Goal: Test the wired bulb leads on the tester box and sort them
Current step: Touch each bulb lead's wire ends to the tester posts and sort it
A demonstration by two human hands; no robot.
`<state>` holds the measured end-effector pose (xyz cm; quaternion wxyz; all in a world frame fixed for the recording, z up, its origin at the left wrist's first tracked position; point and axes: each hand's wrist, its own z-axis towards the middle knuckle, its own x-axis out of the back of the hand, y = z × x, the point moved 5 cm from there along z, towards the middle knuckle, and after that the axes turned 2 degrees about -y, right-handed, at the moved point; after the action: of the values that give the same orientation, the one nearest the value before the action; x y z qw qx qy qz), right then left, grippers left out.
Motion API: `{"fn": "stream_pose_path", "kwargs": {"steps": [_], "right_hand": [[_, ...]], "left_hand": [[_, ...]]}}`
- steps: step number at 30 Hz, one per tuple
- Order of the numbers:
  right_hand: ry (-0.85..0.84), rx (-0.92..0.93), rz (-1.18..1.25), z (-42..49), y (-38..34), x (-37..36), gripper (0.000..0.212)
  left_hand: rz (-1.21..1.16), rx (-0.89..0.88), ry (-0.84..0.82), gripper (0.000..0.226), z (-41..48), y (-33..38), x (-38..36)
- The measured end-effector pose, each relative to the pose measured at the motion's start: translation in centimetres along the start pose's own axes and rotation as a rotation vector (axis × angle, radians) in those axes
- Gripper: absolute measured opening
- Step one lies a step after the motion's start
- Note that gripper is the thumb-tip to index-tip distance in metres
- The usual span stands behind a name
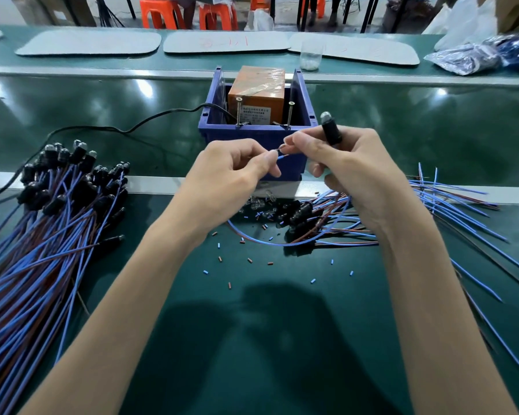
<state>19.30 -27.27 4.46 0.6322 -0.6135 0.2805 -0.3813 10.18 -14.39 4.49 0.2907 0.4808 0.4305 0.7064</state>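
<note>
Closest in: green mat (pixel 282 369), peppered with little blue and brown insulation offcuts (pixel 249 260). Above that, left hand (pixel 231 169) pinching the stripped wire tips (pixel 283 156) between thumb and forefinger. Right hand (pixel 354 175) curled round the same bulb lead (pixel 331 133), black socket poking up past the knuckles, fingertips nipping the tips too. All held just in front of the blue bin (pixel 252 136) with the orange tester box (pixel 256 94) and two upright screws (pixel 238 112). Big pile of leads (pixel 42 220) off left, messier pile (pixel 432 205) on the right.
</note>
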Motion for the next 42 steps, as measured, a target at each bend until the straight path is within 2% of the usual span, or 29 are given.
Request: {"fn": "stream_pose_path", "kwargs": {"steps": [6, 12, 16, 20, 35, 39, 42], "right_hand": [[-0.074, 0.043, -0.019, -0.3, -0.3, -0.6, 0.005], [-0.104, 0.078, -0.058, -0.6, -0.7, -0.6, 0.002], [-0.12, 0.1, -0.126, -0.6, -0.7, -0.8, 0.01], [-0.073, 0.096, -0.194, -0.3, -0.5, -1.1, 0.021], [0.007, 0.059, -0.297, 0.1, 0.0, -1.4, 0.023], [0.116, 0.049, -0.344, 0.3, 0.1, 0.1, 0.025], [0.199, 0.056, -0.234, 0.1, -0.2, 2.3, 0.022]], "left_hand": [[0.0, 0.008, -0.084, 0.029, -0.2, 0.2, -0.6], [0.003, 0.007, -0.086, 0.029, -0.2, 0.0, -0.6], [0.006, 0.005, -0.09, 0.03, -0.1, -0.2, -0.6], [0.01, -0.004, -0.079, 0.029, -0.1, -0.1, -0.5], [0.061, -0.01, -0.04, 0.026, -0.2, 0.1, -0.1], [0.065, -0.021, 0.039, 0.029, -0.2, 0.1, 0.8], [0.009, -0.03, 0.112, 0.029, 0.0, -0.2, 2.0]]}}
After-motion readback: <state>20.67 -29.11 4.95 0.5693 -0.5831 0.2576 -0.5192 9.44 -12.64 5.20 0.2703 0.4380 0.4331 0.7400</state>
